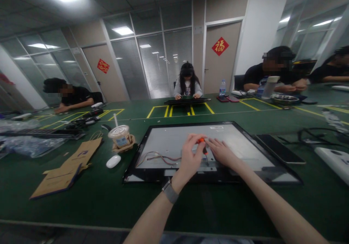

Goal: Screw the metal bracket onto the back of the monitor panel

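A flat display panel (174,138) with a black frame and a grey-white back lies on the table before me. My left hand (193,151) wears a watch at the wrist and grips a screwdriver (205,152) with an orange and black handle. Its shaft points down at a metal strip near the panel's front edge; the tip is too small to make out. Beside it, my right hand (222,151) rests over the panel with fingers stretched out, fingertips close to the handle's top. Thin coloured wires (163,157) run across the panel's left part.
Left of the panel are a drink cup (120,137) with a straw, a white mouse (113,161) and a paper bag (71,166). To the right lie a black phone (279,148) and a white power strip (334,164). Several people sit around the green table (109,207).
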`<act>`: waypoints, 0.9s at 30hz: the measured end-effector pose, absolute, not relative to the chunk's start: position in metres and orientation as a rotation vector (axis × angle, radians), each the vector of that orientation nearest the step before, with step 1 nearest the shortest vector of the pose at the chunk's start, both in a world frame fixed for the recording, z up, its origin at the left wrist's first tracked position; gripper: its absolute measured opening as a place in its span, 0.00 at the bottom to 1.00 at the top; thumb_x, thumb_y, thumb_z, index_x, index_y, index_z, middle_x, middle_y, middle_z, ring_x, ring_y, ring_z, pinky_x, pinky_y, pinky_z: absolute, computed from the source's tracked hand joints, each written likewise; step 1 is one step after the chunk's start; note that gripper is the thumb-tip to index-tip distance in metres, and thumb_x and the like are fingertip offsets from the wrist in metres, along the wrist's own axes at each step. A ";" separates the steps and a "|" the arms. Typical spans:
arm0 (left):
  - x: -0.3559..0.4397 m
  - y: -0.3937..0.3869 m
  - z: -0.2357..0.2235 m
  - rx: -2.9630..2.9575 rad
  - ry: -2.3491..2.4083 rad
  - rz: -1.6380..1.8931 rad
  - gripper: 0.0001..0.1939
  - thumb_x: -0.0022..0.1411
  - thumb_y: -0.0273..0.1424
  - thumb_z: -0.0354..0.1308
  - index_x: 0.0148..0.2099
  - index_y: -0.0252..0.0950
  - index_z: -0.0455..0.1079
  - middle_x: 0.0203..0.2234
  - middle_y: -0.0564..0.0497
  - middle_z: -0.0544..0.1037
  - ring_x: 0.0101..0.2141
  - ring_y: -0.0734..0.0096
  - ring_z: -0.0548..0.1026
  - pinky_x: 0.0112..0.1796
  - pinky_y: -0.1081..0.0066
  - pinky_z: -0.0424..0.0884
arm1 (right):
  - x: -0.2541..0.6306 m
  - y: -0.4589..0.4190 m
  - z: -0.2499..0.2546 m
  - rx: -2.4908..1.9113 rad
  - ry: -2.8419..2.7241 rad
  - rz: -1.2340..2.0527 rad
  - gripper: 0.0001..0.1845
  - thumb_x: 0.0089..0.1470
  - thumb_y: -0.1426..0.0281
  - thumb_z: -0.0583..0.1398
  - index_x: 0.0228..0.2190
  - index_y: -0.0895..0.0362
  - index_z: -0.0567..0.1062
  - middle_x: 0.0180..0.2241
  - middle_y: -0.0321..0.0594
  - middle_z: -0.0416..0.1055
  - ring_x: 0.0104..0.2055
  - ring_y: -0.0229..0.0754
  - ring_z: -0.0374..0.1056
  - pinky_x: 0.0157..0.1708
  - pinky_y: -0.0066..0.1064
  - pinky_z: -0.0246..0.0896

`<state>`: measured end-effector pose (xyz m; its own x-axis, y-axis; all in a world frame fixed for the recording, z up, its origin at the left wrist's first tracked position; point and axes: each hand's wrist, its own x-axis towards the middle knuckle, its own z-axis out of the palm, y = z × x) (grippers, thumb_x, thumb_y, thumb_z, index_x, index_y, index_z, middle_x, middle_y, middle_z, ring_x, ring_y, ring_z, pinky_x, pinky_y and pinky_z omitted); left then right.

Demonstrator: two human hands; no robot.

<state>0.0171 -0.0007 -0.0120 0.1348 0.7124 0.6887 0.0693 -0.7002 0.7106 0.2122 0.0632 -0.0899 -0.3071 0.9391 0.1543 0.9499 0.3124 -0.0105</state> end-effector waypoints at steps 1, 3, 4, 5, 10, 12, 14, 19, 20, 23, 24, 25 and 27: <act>0.018 -0.001 -0.012 1.888 0.723 1.586 0.11 0.70 0.31 0.50 0.49 0.38 0.73 0.42 0.46 0.73 0.42 0.66 0.74 0.46 0.65 0.71 | 0.212 0.063 -0.089 -1.766 -2.438 -0.129 0.28 0.65 0.71 0.44 0.64 0.54 0.63 0.66 0.51 0.57 0.66 0.57 0.55 0.61 0.57 0.52; 0.018 -0.003 -0.012 1.864 0.670 1.539 0.14 0.72 0.31 0.47 0.52 0.38 0.71 0.44 0.45 0.74 0.45 0.65 0.74 0.49 0.63 0.71 | 0.212 0.062 -0.088 -1.774 -2.450 -0.144 0.28 0.65 0.71 0.44 0.64 0.54 0.63 0.66 0.50 0.57 0.66 0.58 0.55 0.60 0.57 0.53; 0.018 -0.004 -0.012 1.856 0.654 1.520 0.14 0.72 0.31 0.46 0.53 0.37 0.70 0.45 0.44 0.74 0.45 0.64 0.74 0.50 0.62 0.70 | 0.211 0.062 -0.088 -1.777 -2.456 -0.149 0.28 0.65 0.71 0.45 0.64 0.53 0.63 0.66 0.49 0.57 0.66 0.58 0.55 0.60 0.57 0.53; 0.018 -0.005 -0.011 1.860 0.648 1.509 0.14 0.72 0.32 0.47 0.53 0.37 0.71 0.45 0.44 0.75 0.46 0.64 0.74 0.51 0.62 0.70 | 0.211 0.061 -0.087 -1.778 -2.458 -0.150 0.28 0.65 0.71 0.45 0.63 0.53 0.63 0.66 0.49 0.57 0.66 0.58 0.55 0.60 0.57 0.53; 0.020 -0.008 -0.007 1.892 0.750 1.607 0.10 0.65 0.35 0.59 0.46 0.37 0.75 0.41 0.47 0.71 0.41 0.67 0.73 0.45 0.65 0.73 | 0.211 0.060 -0.086 -1.794 -2.435 -0.125 0.27 0.65 0.71 0.44 0.63 0.53 0.63 0.67 0.49 0.56 0.66 0.57 0.55 0.61 0.56 0.53; 0.021 -0.008 -0.006 1.857 0.772 1.642 0.10 0.66 0.35 0.57 0.44 0.37 0.76 0.39 0.47 0.70 0.38 0.68 0.73 0.41 0.67 0.74 | 0.211 0.060 -0.085 -1.808 -2.449 -0.121 0.28 0.65 0.72 0.43 0.63 0.53 0.63 0.67 0.48 0.55 0.67 0.57 0.54 0.61 0.57 0.53; 0.022 -0.008 -0.006 1.843 0.743 1.619 0.13 0.70 0.35 0.51 0.47 0.37 0.75 0.39 0.46 0.72 0.39 0.66 0.74 0.40 0.67 0.74 | 0.211 0.060 -0.083 -1.809 -2.468 -0.115 0.29 0.65 0.72 0.43 0.64 0.54 0.62 0.67 0.49 0.55 0.67 0.58 0.54 0.61 0.58 0.52; 0.020 -0.009 -0.008 1.802 0.648 1.523 0.16 0.72 0.33 0.46 0.54 0.36 0.71 0.43 0.44 0.76 0.44 0.64 0.75 0.47 0.63 0.72 | 0.210 0.059 -0.081 -1.819 -2.486 -0.095 0.29 0.64 0.73 0.43 0.64 0.56 0.61 0.68 0.50 0.54 0.67 0.59 0.53 0.61 0.57 0.51; 0.020 -0.009 -0.008 1.808 0.656 1.528 0.15 0.71 0.33 0.48 0.53 0.37 0.72 0.44 0.44 0.75 0.45 0.64 0.74 0.49 0.62 0.71 | 0.210 0.058 -0.081 -1.818 -2.483 -0.098 0.29 0.64 0.73 0.43 0.64 0.56 0.61 0.68 0.51 0.54 0.67 0.58 0.53 0.61 0.57 0.51; 0.020 -0.009 -0.007 1.843 0.723 1.591 0.12 0.66 0.35 0.58 0.49 0.37 0.75 0.44 0.46 0.72 0.44 0.65 0.73 0.49 0.64 0.70 | 0.211 0.059 -0.083 -1.802 -2.459 -0.121 0.29 0.64 0.73 0.43 0.64 0.56 0.62 0.67 0.51 0.55 0.67 0.58 0.54 0.61 0.58 0.52; 0.021 -0.010 -0.007 1.848 0.742 1.614 0.11 0.64 0.35 0.60 0.47 0.37 0.76 0.42 0.47 0.71 0.42 0.66 0.73 0.48 0.65 0.70 | 0.211 0.059 -0.084 -1.788 -2.453 -0.126 0.29 0.64 0.73 0.43 0.64 0.56 0.62 0.67 0.51 0.55 0.67 0.58 0.54 0.60 0.58 0.52; 0.021 -0.010 -0.006 1.844 0.753 1.636 0.10 0.63 0.35 0.61 0.45 0.37 0.77 0.40 0.47 0.71 0.41 0.67 0.72 0.47 0.65 0.71 | 0.211 0.059 -0.085 -1.776 -2.449 -0.129 0.28 0.64 0.73 0.43 0.63 0.56 0.63 0.67 0.51 0.56 0.67 0.58 0.54 0.60 0.59 0.52; 0.023 -0.011 -0.005 1.826 0.748 1.653 0.10 0.65 0.35 0.59 0.43 0.37 0.77 0.37 0.48 0.71 0.39 0.67 0.73 0.44 0.66 0.71 | 0.212 0.060 -0.085 -1.759 -2.449 -0.127 0.28 0.64 0.73 0.43 0.63 0.55 0.64 0.66 0.52 0.57 0.66 0.58 0.55 0.59 0.60 0.53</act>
<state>0.0226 -0.0114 -0.0049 0.0841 0.7253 0.6833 0.0346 -0.6874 0.7254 0.2119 0.0599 -0.0855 -0.3157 0.9372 0.1487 0.9475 0.3198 -0.0040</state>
